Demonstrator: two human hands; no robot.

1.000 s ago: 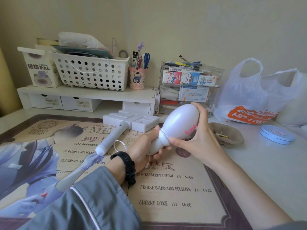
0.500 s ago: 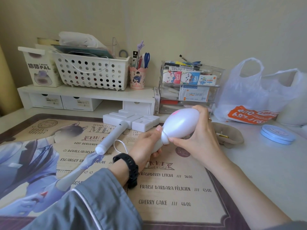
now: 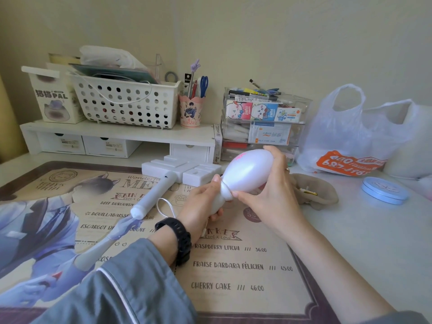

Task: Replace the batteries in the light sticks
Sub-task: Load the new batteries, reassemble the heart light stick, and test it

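Note:
I hold a white egg-headed light stick (image 3: 245, 174) above the printed desk mat (image 3: 233, 265), its bulb tilted up to the right with a pink mark near the top. My left hand (image 3: 201, 204), with a black watch on the wrist, grips its short handle from below. My right hand (image 3: 268, 195) wraps the bulb, thumb at the neck. A second white light stick (image 3: 159, 190) with a blocky head lies on the mat to the left, its wrist strap looped beside it. A third slim stick (image 3: 98, 249) lies nearer me at the left.
A white shelf (image 3: 117, 134) at the back carries a perforated basket (image 3: 126, 104) and a pen cup (image 3: 190, 111). Clear stacked organisers (image 3: 261, 127), a plastic bag (image 3: 350, 136), a beige pouch (image 3: 313, 190) and a blue round tin (image 3: 384, 190) stand to the right.
The bulb has dropped lower and tipped further to the right, and it has turned so the pink mark went from the lower side to the top. Both hands kept their hold.

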